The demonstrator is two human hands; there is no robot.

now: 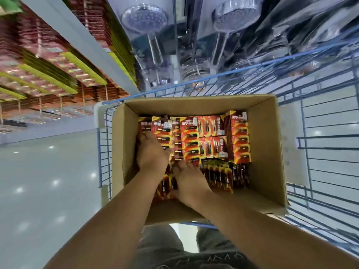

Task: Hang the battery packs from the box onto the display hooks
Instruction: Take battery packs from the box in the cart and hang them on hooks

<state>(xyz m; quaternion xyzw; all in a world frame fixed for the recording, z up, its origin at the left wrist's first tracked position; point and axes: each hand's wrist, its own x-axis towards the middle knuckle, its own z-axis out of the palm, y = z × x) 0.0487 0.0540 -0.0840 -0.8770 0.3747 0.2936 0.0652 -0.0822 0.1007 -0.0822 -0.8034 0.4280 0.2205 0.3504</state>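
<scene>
A cardboard box [266, 152] sits in a blue wire cart and is packed with red-and-yellow battery packs [206, 136]. Both my hands are down inside it. My left hand [151, 152] is at the box's left side, its fingers curled over the top of a stack of packs and its thumb on the stack's right. My right hand [188, 181] is nearer to me, over upright black-and-yellow packs [219, 175], its fingertips dipping down among them. The display hooks [39, 49] on the left shelf wall carry rows of hanging packs.
The blue wire cart [320, 152] surrounds the box on all sides. Packaged shower heads [144, 18] hang on the display beyond the cart. A pale shelf upright [87, 47] divides the two displays. Glossy floor [48, 181] lies to the left.
</scene>
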